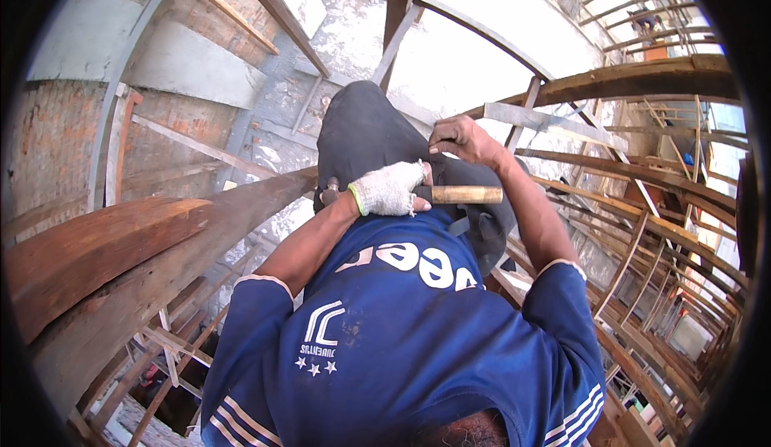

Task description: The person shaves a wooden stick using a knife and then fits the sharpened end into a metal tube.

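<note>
My left hand, in a white knitted glove with bare fingertips, lies across my lap. It is closed around a tool with a pale wooden handle. The handle sticks out to the right of the glove. What the tool's other end looks like is hidden by the hand and the dark trousers. My right hand is bare and raised just above and right of the glove. Its fingertips are pinched together, and whatever they may hold is too small to make out. Dark trousers cover my bent legs under both hands.
A thick wooden beam runs close on my left, with a reddish curved timber against it. Curved wooden ribs and crossing struts fill the right side. Below lies a pale, stained floor. Another person is far off at upper right.
</note>
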Motion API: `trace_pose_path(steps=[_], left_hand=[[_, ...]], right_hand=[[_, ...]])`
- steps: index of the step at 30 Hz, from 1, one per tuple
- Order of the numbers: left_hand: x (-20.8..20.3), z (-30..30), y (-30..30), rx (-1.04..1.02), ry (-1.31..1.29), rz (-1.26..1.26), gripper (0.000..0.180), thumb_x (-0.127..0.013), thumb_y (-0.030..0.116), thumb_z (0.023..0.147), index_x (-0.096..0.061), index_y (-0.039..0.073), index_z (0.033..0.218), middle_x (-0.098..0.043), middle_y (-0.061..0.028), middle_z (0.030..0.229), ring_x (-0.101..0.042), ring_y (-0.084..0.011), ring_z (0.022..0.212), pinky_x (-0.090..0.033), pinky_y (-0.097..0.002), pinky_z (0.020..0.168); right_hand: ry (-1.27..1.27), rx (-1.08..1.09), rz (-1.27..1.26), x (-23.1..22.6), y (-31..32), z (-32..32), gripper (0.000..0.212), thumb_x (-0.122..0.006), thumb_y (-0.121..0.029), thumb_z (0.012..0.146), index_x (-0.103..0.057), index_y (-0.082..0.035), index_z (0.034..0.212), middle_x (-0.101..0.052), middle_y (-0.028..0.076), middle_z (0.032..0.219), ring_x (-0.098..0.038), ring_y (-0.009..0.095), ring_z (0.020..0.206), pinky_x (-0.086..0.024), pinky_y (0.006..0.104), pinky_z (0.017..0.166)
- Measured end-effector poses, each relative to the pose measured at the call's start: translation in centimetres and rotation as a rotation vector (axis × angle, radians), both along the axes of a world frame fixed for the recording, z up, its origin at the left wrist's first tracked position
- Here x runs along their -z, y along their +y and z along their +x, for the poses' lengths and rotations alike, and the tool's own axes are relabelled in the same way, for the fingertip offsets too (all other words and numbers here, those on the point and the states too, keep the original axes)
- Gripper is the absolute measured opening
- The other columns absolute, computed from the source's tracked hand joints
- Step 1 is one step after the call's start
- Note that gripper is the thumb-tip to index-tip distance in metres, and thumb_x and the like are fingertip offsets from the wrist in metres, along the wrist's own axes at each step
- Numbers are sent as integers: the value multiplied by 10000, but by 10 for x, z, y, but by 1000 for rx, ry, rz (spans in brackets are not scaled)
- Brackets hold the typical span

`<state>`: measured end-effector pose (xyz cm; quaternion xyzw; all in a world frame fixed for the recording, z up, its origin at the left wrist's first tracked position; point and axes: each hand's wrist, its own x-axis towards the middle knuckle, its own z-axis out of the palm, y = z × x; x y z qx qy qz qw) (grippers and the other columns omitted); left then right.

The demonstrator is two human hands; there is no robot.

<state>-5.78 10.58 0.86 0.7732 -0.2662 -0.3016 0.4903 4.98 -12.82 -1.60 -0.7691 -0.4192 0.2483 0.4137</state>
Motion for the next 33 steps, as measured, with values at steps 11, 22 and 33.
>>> trace_pose_path(steps=[11, 22, 33], left_hand=[[7, 9, -16, -146, 180, 225, 341, -658, 326, 992, -645, -1, 1088, -701, -234, 1007, -702, -383, 967, -533, -452, 864], [46, 38, 5, -702, 31, 144, 388, -558, 357, 1047, -678, 7, 930, -681, -153, 753, -676, -302, 650, -519, -419, 608], [48, 36, 9, -794, -93, 57, 416, -557, 356, 1064, -687, -26, 961, -683, -169, 728, -692, -265, 636, -525, -394, 582]], right_hand=[[-541, -247, -318, -106, 34, 1, 87, -643, -125, 870, -684, -52, 849, -683, 74, 931, -695, 290, 945, -589, 411, 804], [-413, 192, -122, -95, 38, -58, 78, -664, -69, 837, -641, -45, 907, -613, 118, 864, -650, 329, 834, -544, 456, 707], [-519, 502, 158, -69, 59, -26, 164, -708, -110, 885, -691, 5, 1001, -637, 168, 862, -655, 391, 785, -525, 470, 719]])
